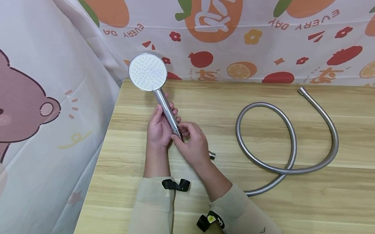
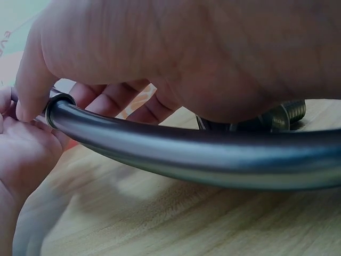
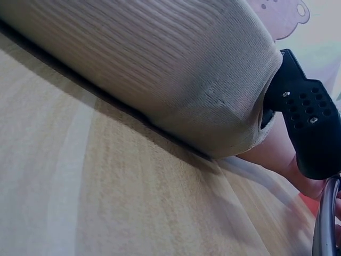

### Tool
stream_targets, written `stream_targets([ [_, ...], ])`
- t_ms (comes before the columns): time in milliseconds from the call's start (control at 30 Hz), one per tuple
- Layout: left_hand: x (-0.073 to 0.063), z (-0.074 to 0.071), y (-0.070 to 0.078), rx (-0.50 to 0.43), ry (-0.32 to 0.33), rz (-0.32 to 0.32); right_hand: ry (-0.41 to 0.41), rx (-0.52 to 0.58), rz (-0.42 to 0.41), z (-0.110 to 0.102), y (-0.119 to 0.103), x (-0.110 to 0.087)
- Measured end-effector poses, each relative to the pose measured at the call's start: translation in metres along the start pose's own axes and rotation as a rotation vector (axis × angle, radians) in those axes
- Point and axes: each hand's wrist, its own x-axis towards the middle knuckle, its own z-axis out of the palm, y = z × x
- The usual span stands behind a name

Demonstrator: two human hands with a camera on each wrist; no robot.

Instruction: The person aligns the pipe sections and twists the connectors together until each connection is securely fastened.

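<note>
A chrome shower head (image 1: 148, 72) with a round white spray face tilts up at the table's far left. My left hand (image 1: 158, 127) holds its handle (image 1: 166, 109) along the palm, fingers behind it. At the handle's lower end my right hand (image 1: 193, 143) pinches, thumb on the near side. In the left wrist view, the grey shower hose (image 2: 176, 152) runs from my right fingers under that hand, its collar (image 2: 59, 106) at the fingertips. The joint with the handle is hidden by the fingers. The right wrist view shows the hose (image 3: 326, 229) only at its edge.
The rest of the hose (image 1: 292, 139) loops on the wooden table (image 1: 357, 199) to the right, its free end (image 1: 302, 91) toward the back. A small threaded metal fitting (image 1: 212, 155) lies beside my right hand. Printed cloth (image 1: 216, 58) hangs behind the table.
</note>
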Motion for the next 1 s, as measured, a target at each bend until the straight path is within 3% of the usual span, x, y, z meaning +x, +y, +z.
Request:
stream_targets([
  [1000,0.0006,0.0024,-0.0005,-0.009,0.003,0.012,-0.007,0.004,0.006,-0.0011,-0.0015,0.0016],
])
